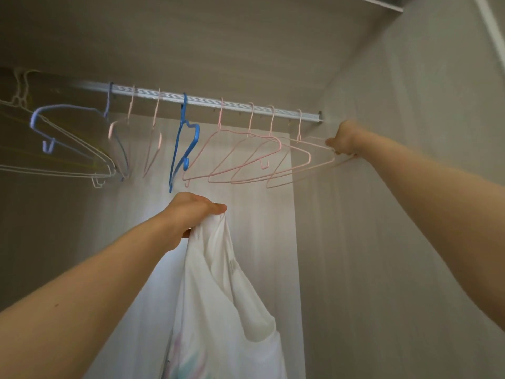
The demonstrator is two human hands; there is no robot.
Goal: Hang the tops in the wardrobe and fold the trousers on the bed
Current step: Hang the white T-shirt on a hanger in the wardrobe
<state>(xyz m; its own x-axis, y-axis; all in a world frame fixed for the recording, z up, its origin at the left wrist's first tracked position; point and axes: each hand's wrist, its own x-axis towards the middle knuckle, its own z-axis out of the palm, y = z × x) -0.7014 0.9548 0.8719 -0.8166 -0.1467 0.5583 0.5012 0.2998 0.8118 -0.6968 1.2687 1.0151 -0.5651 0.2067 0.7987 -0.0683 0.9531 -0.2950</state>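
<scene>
My left hand (191, 214) grips a white top (218, 296) by its upper edge and holds it up below the wardrobe rail (207, 101). The top hangs down to the bottom of the view; a faint coloured print shows low on it. My right hand (344, 138) reaches to the far right end of the rail and grips the shoulder end of the rightmost pink hanger (303, 160), which still hooks on the rail. No trousers and no bed are in view.
Several empty hangers hang along the rail: pink ones on the right, a bright blue hanger (181, 143) in the middle, pale blue and white ones on the left. The wardrobe's side wall (410, 187) stands close on the right, a shelf overhead.
</scene>
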